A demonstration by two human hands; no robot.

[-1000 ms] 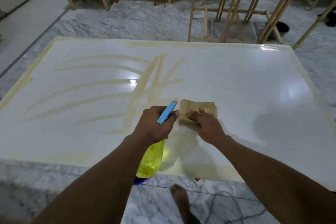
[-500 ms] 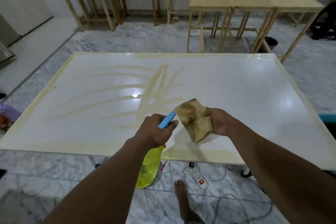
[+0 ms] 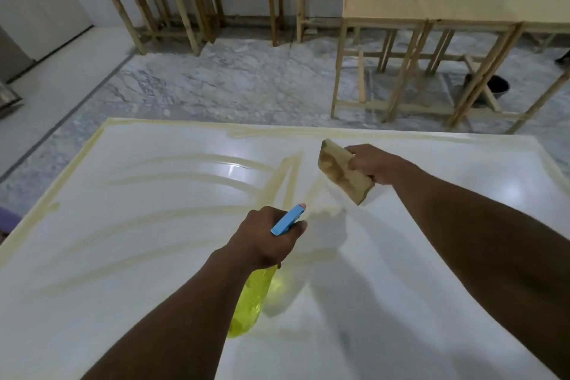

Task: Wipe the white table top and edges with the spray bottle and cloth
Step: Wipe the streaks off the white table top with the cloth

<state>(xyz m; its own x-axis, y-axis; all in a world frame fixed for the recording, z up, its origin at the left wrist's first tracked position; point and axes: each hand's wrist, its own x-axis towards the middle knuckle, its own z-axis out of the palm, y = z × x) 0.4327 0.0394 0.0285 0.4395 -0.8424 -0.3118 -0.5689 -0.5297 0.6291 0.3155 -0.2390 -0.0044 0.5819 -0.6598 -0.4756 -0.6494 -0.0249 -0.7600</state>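
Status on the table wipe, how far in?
Roughly midway. Done: right half of the white table looks streak-free. In hand: left hand grips the spray bottle, right hand holds the cloth above the top. Left: yellowish streaks across the left half and along the edges.

Left grip (image 3: 265, 237) curled, low, near, right grip (image 3: 374, 163) clenched, higher, farther

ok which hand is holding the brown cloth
The right hand, gripping the stained brown folded cloth above the white table top; the left hand instead grips the yellow spray bottle with the blue head.
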